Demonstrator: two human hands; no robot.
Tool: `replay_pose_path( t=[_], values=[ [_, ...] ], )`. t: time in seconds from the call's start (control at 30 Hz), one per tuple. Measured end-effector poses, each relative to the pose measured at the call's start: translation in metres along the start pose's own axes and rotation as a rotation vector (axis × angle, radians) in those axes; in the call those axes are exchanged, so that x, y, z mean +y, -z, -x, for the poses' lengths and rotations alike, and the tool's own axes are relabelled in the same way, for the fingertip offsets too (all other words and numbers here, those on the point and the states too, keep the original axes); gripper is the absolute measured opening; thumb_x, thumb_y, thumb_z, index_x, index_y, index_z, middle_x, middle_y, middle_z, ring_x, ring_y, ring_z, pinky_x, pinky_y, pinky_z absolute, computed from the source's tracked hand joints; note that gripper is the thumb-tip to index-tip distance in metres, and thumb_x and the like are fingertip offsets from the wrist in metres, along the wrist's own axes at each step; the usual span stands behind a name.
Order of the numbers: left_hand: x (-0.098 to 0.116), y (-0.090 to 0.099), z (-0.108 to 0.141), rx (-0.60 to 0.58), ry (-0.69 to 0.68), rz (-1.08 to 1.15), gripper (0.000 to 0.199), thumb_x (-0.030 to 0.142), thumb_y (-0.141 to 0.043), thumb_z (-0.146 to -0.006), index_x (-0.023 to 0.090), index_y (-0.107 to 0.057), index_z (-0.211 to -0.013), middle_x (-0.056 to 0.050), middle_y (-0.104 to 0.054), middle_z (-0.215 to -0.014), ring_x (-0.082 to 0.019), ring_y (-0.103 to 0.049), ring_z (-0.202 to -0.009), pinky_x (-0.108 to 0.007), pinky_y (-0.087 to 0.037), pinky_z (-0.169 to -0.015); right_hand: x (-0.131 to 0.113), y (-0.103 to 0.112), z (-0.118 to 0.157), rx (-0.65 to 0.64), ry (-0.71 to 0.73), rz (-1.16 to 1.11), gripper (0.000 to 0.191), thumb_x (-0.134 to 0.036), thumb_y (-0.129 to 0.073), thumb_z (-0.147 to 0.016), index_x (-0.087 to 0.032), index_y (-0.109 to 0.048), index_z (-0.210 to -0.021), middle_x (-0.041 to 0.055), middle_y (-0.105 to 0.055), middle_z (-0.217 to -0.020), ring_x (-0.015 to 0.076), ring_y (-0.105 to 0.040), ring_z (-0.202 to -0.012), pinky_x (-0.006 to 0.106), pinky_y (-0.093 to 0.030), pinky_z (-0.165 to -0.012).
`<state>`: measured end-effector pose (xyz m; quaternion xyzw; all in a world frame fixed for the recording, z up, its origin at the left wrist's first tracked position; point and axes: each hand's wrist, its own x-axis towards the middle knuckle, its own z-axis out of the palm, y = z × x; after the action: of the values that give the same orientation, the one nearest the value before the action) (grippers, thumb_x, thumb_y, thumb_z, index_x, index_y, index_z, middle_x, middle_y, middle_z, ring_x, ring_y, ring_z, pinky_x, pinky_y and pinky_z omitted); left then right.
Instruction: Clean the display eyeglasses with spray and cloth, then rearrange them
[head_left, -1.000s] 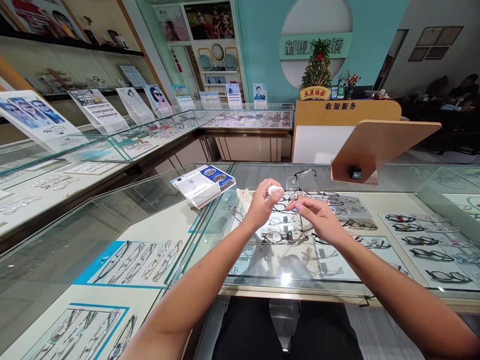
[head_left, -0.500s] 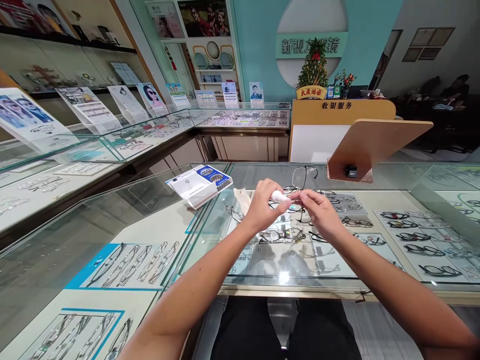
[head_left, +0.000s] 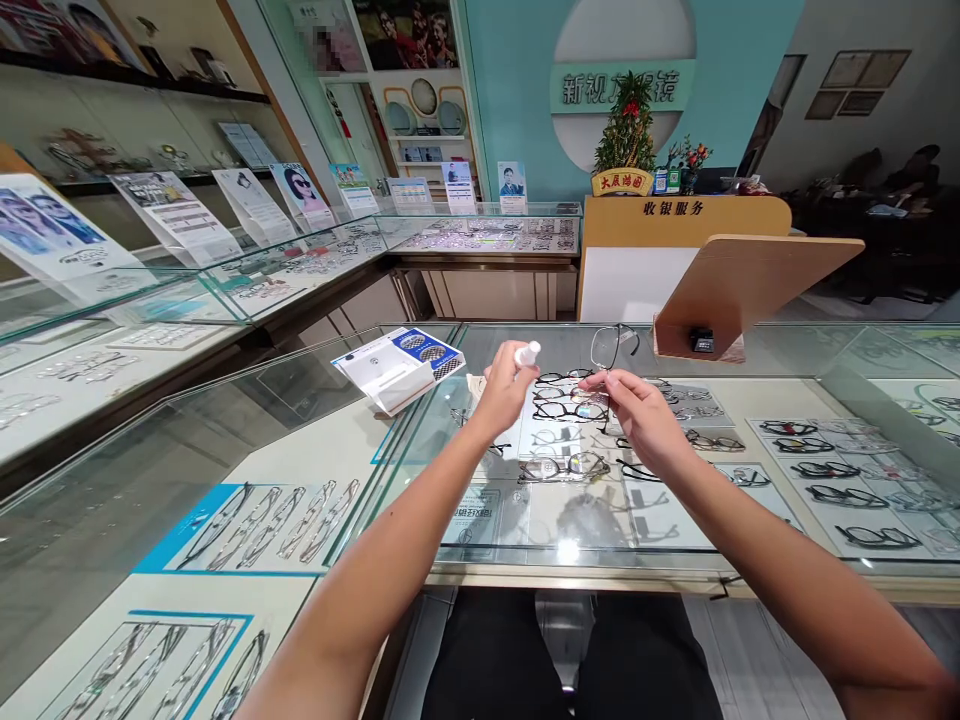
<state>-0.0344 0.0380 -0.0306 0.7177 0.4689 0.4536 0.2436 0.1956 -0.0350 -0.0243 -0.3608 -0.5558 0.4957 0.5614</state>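
Note:
My left hand grips a small white spray bottle, its nozzle pointing up and to the right. My right hand pinches a pair of thin dark-framed eyeglasses and holds them up above the glass counter top. The two hands are apart, with the bottle a little left of the lenses. A crumpled beige cloth lies just behind my left wrist. Rows of eyeglass frames lie below my hands, under the glass as far as I can tell.
A folded leaflet box stands on the glass to the left. A tilted tan board rises at the far right of the counter. More display cases with frames surround the counter, and a cashier desk stands behind.
My left hand has moved left and up, taking the white bottle away from the eyeglasses. The eyeglasses stay raised in my right hand, and the hands are now further apart.

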Motion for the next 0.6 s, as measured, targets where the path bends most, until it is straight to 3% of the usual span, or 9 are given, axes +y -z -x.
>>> replay_pose_path(
  t=[0.13,0.37,0.6],
  values=[
    [-0.029,0.012,-0.018,0.022,0.068,-0.043,0.021,0.037,-0.047,-0.101,0.024,-0.049,-0.118,-0.007,-0.061,-0.117,-0.022,-0.058,-0.108,-0.036,-0.044,-0.101,0.000,0.002,0.001,0.006,-0.024,0.014,0.030,-0.056,-0.069,-0.099,-0.029,-0.082,-0.102,0.0044,-0.078,-0.118,0.0235,-0.066,-0.118,0.041,-0.045,-0.112],
    [-0.061,0.018,-0.025,-0.028,0.157,-0.105,0.027,0.031,-0.074,-0.087,0.023,-0.060,-0.108,-0.006,-0.074,-0.112,-0.023,-0.068,-0.104,-0.035,-0.048,-0.095,0.003,0.002,0.001,-0.013,-0.023,0.050,0.031,-0.058,-0.070,-0.098,-0.029,-0.082,-0.101,0.0052,-0.078,-0.117,0.0256,-0.066,-0.120,0.044,-0.045,-0.114],
    [-0.066,0.012,-0.023,-0.073,0.226,-0.149,0.036,0.030,-0.090,-0.074,0.024,-0.059,-0.093,-0.006,-0.077,-0.100,-0.026,-0.072,-0.098,-0.036,-0.051,-0.089,0.005,0.003,0.000,-0.028,0.003,0.066,0.030,-0.056,-0.069,-0.100,-0.029,-0.081,-0.099,0.0052,-0.078,-0.117,0.0257,-0.066,-0.118,0.044,-0.046,-0.112]
  ],
)
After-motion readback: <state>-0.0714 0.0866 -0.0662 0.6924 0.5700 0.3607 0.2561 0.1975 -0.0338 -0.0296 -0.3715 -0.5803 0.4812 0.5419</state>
